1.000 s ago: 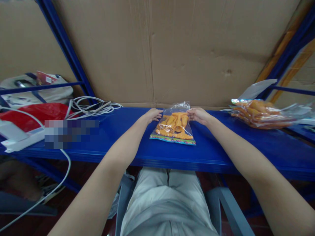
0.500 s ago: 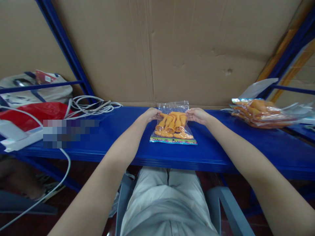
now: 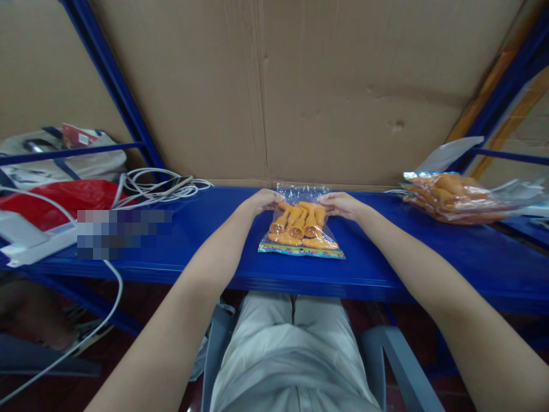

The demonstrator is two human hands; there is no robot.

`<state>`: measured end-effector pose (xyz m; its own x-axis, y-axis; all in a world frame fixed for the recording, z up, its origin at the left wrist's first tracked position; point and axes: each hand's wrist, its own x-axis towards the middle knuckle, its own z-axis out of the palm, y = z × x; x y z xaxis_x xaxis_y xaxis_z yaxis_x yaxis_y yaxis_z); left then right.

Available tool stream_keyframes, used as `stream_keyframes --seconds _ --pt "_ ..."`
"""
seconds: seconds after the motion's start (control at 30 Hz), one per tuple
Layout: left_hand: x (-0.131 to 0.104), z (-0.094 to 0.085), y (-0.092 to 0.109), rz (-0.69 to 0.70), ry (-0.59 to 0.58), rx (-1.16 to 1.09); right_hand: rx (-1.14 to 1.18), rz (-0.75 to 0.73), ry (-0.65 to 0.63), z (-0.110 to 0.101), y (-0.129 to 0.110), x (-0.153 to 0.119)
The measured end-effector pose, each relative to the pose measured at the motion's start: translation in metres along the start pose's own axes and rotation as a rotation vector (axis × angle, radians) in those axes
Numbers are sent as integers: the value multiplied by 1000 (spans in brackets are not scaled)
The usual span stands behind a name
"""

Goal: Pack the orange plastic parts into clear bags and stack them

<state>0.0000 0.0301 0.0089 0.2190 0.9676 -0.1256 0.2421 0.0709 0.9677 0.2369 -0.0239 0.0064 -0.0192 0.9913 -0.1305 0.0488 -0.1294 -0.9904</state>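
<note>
A clear plastic bag (image 3: 302,223) with several orange pieces inside lies on the blue table, its colourful printed strip towards the front edge. My left hand (image 3: 268,200) grips the bag's upper left side, fingers closed on the plastic. On the opposite side, my right hand (image 3: 341,205) has its fingers closed on the upper right side of the bag. The bag's far end sticks up a little between the hands.
Similar filled bags (image 3: 454,197) are piled on the right of the blue table (image 3: 369,274). White cables (image 3: 167,186), a red bag (image 3: 86,194) and a white power strip (image 3: 38,243) are at the left. Cardboard (image 3: 326,86) stands behind.
The bag has shifted slightly towards me, and its orange pieces sit a little lower. My right hand has moved slightly inward along with it.
</note>
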Motion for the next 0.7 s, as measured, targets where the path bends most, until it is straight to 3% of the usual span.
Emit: stream_keyframes --seconds 0.17,0.43,0.7 --pt "4 -3 -1 -19 2 9 -18 -5 -18 -9 0 3" --pt "5 -14 -5 2 -106 38 -3 -43 -85 -19 4 8" --pt "4 -15 -8 44 -144 51 -25 -52 -113 -24 6 11"
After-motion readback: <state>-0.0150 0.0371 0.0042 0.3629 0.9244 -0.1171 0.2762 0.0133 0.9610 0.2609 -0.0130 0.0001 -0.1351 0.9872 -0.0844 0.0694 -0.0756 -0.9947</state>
